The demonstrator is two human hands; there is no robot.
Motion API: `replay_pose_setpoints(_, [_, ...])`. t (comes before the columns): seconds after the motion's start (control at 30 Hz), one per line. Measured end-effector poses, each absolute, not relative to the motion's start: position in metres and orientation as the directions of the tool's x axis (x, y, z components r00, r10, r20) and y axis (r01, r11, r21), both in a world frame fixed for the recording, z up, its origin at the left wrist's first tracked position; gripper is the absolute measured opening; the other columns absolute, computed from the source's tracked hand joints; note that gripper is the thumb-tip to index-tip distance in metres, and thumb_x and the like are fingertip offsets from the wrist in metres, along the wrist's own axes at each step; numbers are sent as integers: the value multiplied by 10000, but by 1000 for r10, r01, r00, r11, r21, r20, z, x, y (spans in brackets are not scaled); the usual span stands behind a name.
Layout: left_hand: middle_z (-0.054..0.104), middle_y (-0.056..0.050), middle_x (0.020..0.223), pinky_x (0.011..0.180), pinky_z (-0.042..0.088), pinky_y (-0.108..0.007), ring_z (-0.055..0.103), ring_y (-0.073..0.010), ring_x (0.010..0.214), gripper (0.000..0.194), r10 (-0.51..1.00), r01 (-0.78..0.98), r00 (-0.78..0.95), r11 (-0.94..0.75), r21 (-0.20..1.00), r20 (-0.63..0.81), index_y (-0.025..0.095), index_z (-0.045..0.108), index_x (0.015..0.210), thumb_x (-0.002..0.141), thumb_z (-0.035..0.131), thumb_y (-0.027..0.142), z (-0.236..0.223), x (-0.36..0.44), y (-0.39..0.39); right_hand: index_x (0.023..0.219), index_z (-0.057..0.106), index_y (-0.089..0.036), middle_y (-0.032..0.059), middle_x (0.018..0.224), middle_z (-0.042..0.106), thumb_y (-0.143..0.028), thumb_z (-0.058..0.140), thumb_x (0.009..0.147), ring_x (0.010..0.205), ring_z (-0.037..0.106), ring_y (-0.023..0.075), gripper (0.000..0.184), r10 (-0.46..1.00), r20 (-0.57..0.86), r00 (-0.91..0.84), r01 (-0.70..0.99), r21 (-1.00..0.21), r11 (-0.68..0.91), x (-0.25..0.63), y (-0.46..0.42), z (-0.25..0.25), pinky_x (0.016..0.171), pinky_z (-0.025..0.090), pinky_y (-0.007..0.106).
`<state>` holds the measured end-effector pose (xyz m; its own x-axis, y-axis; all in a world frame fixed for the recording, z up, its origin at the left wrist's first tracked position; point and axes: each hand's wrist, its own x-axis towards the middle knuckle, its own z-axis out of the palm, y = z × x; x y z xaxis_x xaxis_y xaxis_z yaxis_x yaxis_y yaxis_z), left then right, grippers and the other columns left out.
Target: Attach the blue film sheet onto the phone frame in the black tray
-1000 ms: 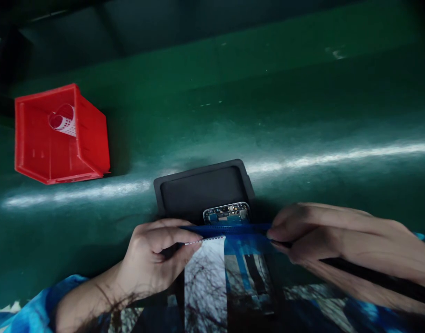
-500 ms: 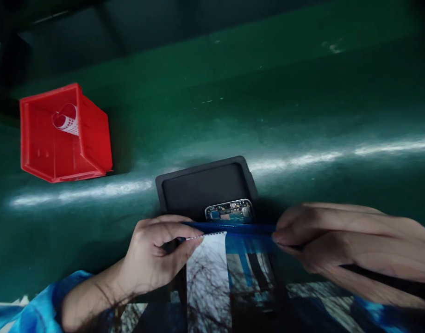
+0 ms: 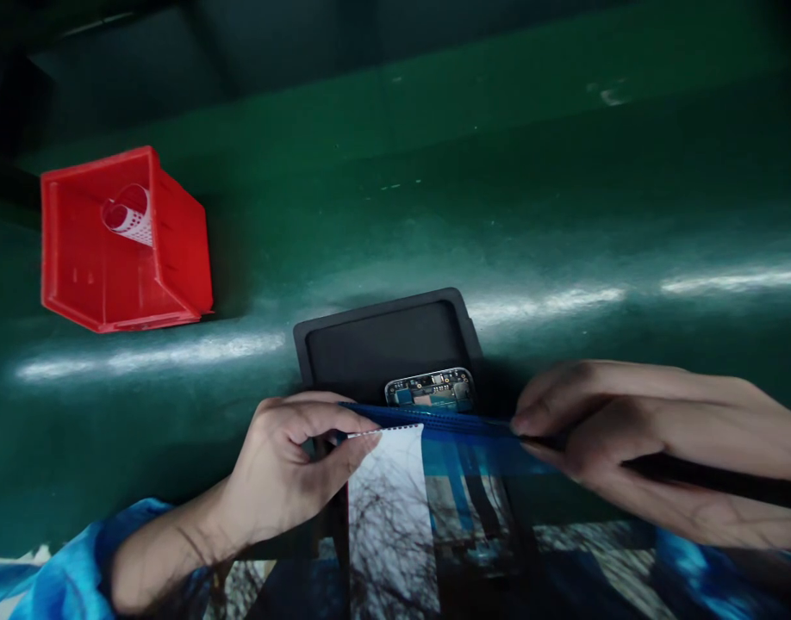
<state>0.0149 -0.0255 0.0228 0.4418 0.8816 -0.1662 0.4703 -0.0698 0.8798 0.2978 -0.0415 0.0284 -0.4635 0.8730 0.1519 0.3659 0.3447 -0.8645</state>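
Note:
My left hand [image 3: 298,456] pinches the left end of a blue see-through film [image 3: 447,420] and the top corner of a white strip [image 3: 392,508] with a dotted edge. At the other end, my right hand [image 3: 628,439] grips the film between thumb and fingers, pulling it roughly level. A dark shape lies along the right hand's fingers; whether it is a tool or shadow I cannot tell. Behind the film, an opened phone [image 3: 434,384] shows its circuit board and rests on a black tray [image 3: 376,340]. The film covers the phone's lower part.
A red bin [image 3: 182,232] stands at the left on the green work surface [image 3: 344,215], with a curled white dotted strip [image 3: 137,226] inside. Bright light streaks cross the surface. Blue sleeves [image 3: 78,568] show at the lower edge.
The film has risen slightly and its dark blue band looks broader and tilted down toward the right. The right hand has turned a little. Both hands keep their hold; the view shifted slightly.

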Motion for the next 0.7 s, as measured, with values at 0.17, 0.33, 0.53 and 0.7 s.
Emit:
replay_pose_setpoints(0.17, [727, -24, 704, 482, 497, -138, 671, -115, 561, 57, 883, 458, 441, -71, 886, -158, 174, 741, 726, 767, 703, 184, 22, 15, -26, 821, 588, -272, 47, 813, 699, -102, 627, 769, 831, 717, 185, 181, 824, 155, -545, 357, -847, 395, 298, -39, 30, 648, 606, 228])
replay_pose_setpoints(0.33, [730, -9, 710, 483, 493, -120, 679, -106, 577, 42, 884, 451, 448, -96, 887, -132, 187, 735, 737, 765, 706, 175, 21, 14, -26, 815, 579, -276, 58, 789, 694, -73, 641, 752, 809, 720, 205, 221, 825, 154, -544, 370, -839, 400, 297, -39, 29, 640, 603, 232])
replay_pose_setpoints(0.53, [735, -5, 699, 512, 504, -113, 688, -106, 595, 54, 886, 447, 448, -107, 888, -119, 191, 730, 731, 752, 699, 153, 24, 15, -24, 795, 587, -262, 49, 809, 688, -86, 640, 765, 820, 717, 192, 186, 822, 175, -542, 348, -844, 408, 297, -42, 27, 662, 595, 229])
replay_pose_setpoints(0.7, [741, -7, 695, 522, 507, -108, 690, -102, 600, 52, 889, 454, 446, -125, 882, -104, 185, 726, 717, 758, 703, 165, 24, 16, -24, 800, 572, -258, 36, 794, 667, -64, 590, 800, 790, 690, 198, 195, 821, 130, -555, 361, -852, 379, 301, -48, 26, 665, 582, 295])
